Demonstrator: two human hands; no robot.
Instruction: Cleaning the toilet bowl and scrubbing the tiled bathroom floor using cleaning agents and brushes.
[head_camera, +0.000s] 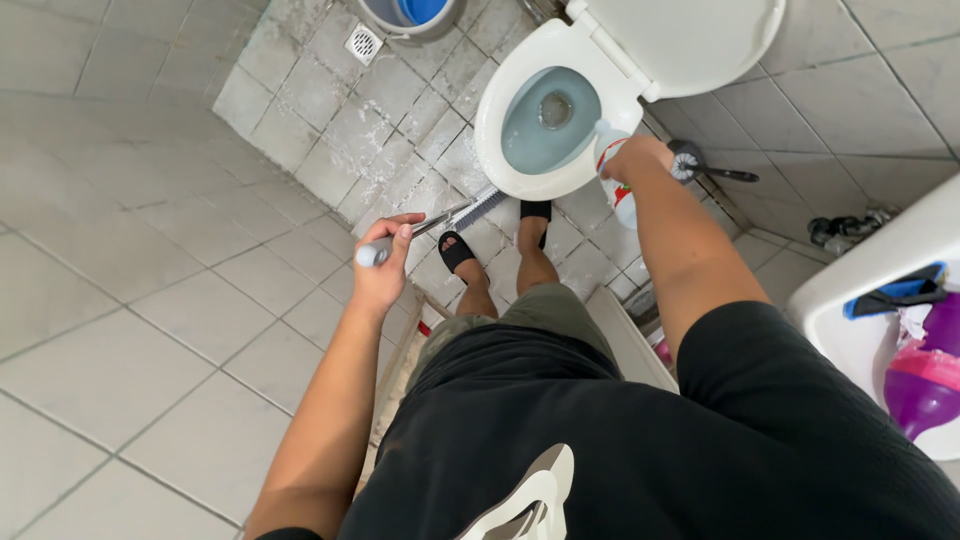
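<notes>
Standing over the toilet (520, 60) at top centre of the frame, seat lid up, bowl showing bluish water. Left hand (385, 268), centre-left, is wrapping fingers fully around the grey handle of a toilet brush (440, 220); shaft is angling up and right, bristle head sitting low just beside the front rim of the bowl, above the floor tiles (150, 330). Right hand (635, 155), right of centre, is closing around a white squeeze bottle (618, 190) with a red label, nozzle pointing up-left over the bowl rim, bottle touching or just off the rim, cannot tell which. A second dark brush (700, 165) is lying on the floor just right of that hand. Feet in black sandals (455, 250) are planted right in front of the bowl. Floor drain (363, 42) and blue bucket (410, 12) sitting at the top edge, white sink (880, 290) with a purple bottle (925, 380) at the right edge.
</notes>
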